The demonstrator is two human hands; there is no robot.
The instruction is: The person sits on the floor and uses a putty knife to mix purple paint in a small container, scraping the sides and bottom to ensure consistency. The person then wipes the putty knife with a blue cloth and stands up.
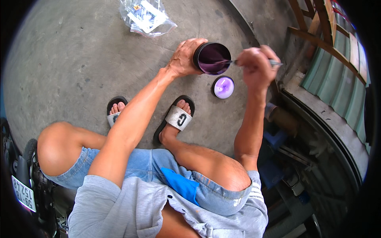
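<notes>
My left hand [185, 56] is wrapped round the side of a dark round can [212, 70], tilted so that its mouth shows. Glossy purple liquid coats the inside of the can. In my right hand [258, 67], somewhat blurred, a thin grey stick-like tool [275, 63] is gripped. Its narrow dark tip reaches over the rim into the purple; what kind of tool it is, I cannot make out. Just below the can, a small round lid-like disc [224, 87] with a dark rim and shiny purple face lies on the floor.
A clear plastic bag [147, 18] with a white label lies on the concrete floor [71, 59] beyond my left hand. My sandalled feet [178, 115] are close by. Wooden framing [329, 43] and a green corrugated sheet [337, 85] stand at right; a motorbike [29, 170] is at lower left.
</notes>
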